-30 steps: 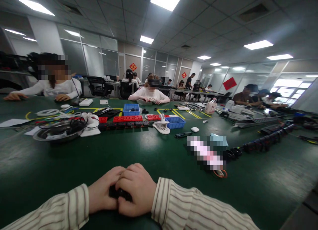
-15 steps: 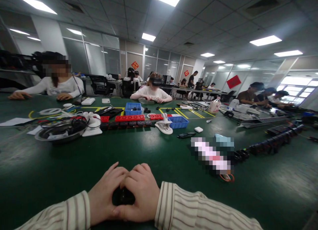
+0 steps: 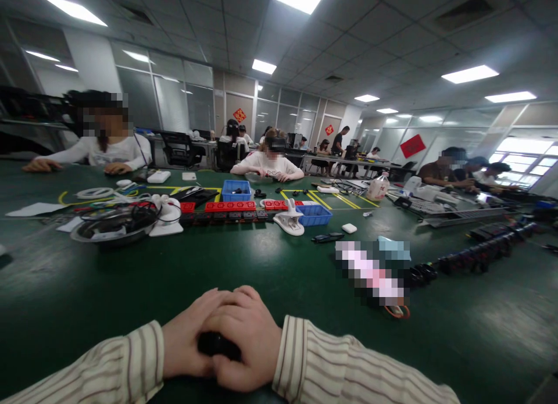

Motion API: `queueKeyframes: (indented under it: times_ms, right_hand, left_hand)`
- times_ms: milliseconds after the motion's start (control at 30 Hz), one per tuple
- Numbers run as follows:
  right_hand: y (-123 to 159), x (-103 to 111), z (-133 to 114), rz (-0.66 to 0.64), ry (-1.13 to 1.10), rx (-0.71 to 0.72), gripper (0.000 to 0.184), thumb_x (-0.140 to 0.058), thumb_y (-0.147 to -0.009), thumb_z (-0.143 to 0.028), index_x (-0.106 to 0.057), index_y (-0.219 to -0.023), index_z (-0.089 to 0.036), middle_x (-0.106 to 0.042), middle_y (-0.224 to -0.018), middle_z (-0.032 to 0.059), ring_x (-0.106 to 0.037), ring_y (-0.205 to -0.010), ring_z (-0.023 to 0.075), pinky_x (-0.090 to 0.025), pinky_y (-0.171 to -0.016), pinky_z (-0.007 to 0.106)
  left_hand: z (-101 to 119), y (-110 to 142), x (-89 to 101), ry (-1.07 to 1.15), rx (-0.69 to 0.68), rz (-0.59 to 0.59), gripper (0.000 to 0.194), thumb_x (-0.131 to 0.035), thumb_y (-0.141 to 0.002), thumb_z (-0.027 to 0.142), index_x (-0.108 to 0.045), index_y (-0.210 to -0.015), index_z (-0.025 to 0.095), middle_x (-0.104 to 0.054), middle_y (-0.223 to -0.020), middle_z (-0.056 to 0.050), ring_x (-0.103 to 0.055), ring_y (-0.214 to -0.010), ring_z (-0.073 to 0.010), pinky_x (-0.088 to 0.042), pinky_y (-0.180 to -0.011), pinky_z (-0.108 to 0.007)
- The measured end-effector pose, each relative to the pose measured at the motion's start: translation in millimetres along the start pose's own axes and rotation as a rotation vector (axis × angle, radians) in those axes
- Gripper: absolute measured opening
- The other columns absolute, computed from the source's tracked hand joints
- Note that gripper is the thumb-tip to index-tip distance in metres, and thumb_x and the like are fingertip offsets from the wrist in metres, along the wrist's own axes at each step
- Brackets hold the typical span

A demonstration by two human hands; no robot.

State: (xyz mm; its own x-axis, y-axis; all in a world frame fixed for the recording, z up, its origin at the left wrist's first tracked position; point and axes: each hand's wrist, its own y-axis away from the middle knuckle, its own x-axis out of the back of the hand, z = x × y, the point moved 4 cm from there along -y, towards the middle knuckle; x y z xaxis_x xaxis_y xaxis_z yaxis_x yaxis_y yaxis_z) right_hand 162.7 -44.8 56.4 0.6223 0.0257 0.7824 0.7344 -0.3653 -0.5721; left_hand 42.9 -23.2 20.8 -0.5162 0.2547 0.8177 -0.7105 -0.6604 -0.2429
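Fingers (image 3: 231, 314) wrapped round a black object (image 3: 220, 344) on a green bench (image 3: 261, 270)

Both hands meet at the near side of the bench, the left hand (image 3: 187, 334) and the right hand (image 3: 250, 343) cupped about the object, right fingers lapping over the left. How firmly they grip, one cannot tell.

The bench top is smooth and glossy, throwing back the ceiling light (image 3: 264, 67) in pale patches. Yellow tape (image 3: 321, 200) marks its far part. At twelve o'clock from the hands stand a row of red blocks (image 3: 231, 206) and a blue bin (image 3: 235, 197); at one, a white clip stand (image 3: 290, 224) and a second blue bin (image 3: 316, 217); at two, a pink item (image 3: 370, 273), its detail masked. A metal bowl (image 3: 131, 236) sits towards ten.

Beyond, the room holds glass partitions (image 3: 168, 104), with a co-worker (image 3: 120, 151) at eleven o'clock, another person (image 3: 265, 163) near twelve, and bright windows (image 3: 523, 157) at two.
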Motion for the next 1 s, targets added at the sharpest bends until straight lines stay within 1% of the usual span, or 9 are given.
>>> queueKeyframes:
  times_ms: [133, 233, 300, 400, 467, 567, 700, 867, 1000]
  right_hand:
    - [2, 8, 2, 0.174, 0.006, -0.113, 0.048, -0.034, -0.084, -0.063, -0.051, -0.089, -0.018, -0.064, -0.088, 0.0058, -0.055, -0.087, 0.0193, -0.036, -0.081, 0.036]
    - [3, 5, 5, 0.209, 0.047, -0.159, 0.058, -0.026, -0.084, -0.07, -0.053, -0.082, -0.018, -0.061, -0.076, 0.0034, -0.052, -0.076, 0.018, -0.035, -0.074, 0.035]
    - [3, 2, 6, 0.197, 0.076, -0.171, 0.056, -0.032, -0.082, -0.069, -0.054, -0.079, -0.018, -0.061, -0.074, 0.0025, -0.051, -0.073, 0.0174, -0.034, -0.072, 0.035]
    - [3, -1, 6, 0.123, 0.105, -0.201, 0.041, -0.05, -0.078, -0.059, -0.056, -0.08, -0.018, -0.062, -0.075, 0.0014, -0.049, -0.072, 0.0167, -0.033, -0.071, 0.034]
    - [3, -1, 6, 0.075, 0.1, -0.232, 0.026, -0.059, -0.074, -0.043, -0.056, -0.082, -0.019, -0.062, -0.075, 0.0009, -0.049, -0.074, 0.017, -0.033, -0.073, 0.034]
    - [2, 0, 3, 0.048, 0.036, -0.227, 0.016, -0.055, -0.068, -0.024, -0.056, -0.083, -0.019, -0.062, -0.073, 0.0008, -0.049, -0.078, 0.0182, -0.034, -0.076, 0.035]
    - [1, 1, 1, 0.03, -0.126, -0.181, 0.023, -0.044, -0.062, -0.023, -0.054, -0.083, -0.019, -0.06, -0.077, 0.0028, -0.049, -0.08, 0.0188, -0.037, -0.076, 0.034]
    - [0, 7, -1, 0.112, -0.132, -0.164, 0.029, -0.041, -0.074, -0.041, -0.053, -0.087, -0.018, -0.057, -0.09, 0.007, -0.05, -0.084, 0.0202, -0.039, -0.077, 0.035]
    - [3, 15, -2, 0.226, -0.012, -0.21, 0.057, -0.027, -0.084, -0.066, -0.055, -0.095, -0.016, -0.056, -0.094, 0.0089, -0.05, -0.085, 0.0211, -0.038, -0.078, 0.037]
  left_hand:
    - [-6, 6, 1.7, -0.037, 0.007, 0.093, 0.087, -0.067, -0.062, 0.067, -0.034, -0.13, 0.023, -0.049, -0.127, -0.012, -0.046, -0.116, -0.0357, -0.016, -0.107, -0.06]
    - [-3, 7, 5.5, -0.11, 0.007, 0.192, 0.092, -0.07, -0.052, 0.072, -0.04, -0.123, 0.022, -0.053, -0.121, -0.012, -0.048, -0.114, -0.0353, -0.016, -0.107, -0.061]
    - [1, 5, 7.5, -0.149, 0.032, 0.217, 0.084, -0.075, -0.051, 0.063, -0.046, -0.117, 0.021, -0.055, -0.115, -0.012, -0.049, -0.111, -0.0347, -0.014, -0.108, -0.061]
    - [7, 1, 7.5, -0.116, 0.082, 0.137, 0.051, -0.075, -0.058, 0.042, -0.056, -0.1, 0.02, -0.058, -0.102, -0.007, -0.053, -0.101, -0.0307, -0.014, -0.108, -0.059]
    - [7, -1, 8.1, -0.075, 0.093, 0.082, 0.035, -0.07, -0.059, 0.027, -0.059, -0.092, 0.019, -0.056, -0.097, -0.005, -0.054, -0.095, -0.0277, -0.025, -0.105, -0.055]
    - [5, -4, 9.5, -0.032, 0.073, 0.035, 0.032, -0.064, -0.057, 0.015, -0.061, -0.088, 0.02, -0.054, -0.1, -0.004, -0.053, -0.096, -0.025, -0.043, -0.092, -0.04]
    - [3, -6, 8.6, 0.018, 0.037, -0.024, 0.032, -0.068, -0.058, 0.018, -0.063, -0.09, 0.023, -0.055, -0.099, -0.001, -0.054, -0.095, -0.0222, -0.046, -0.088, -0.032]
    - [6, -1, 3.8, -0.056, 0.052, -0.005, 0.058, -0.076, -0.056, 0.038, -0.058, -0.109, 0.025, -0.056, -0.108, -0.004, -0.051, -0.103, -0.0294, -0.021, -0.105, -0.058]
    - [4, 9, -0.9, -0.222, 0.043, 0.16, 0.092, -0.073, -0.048, 0.069, -0.046, -0.123, 0.023, -0.054, -0.118, -0.009, -0.049, -0.11, -0.0351, -0.017, -0.105, -0.063]
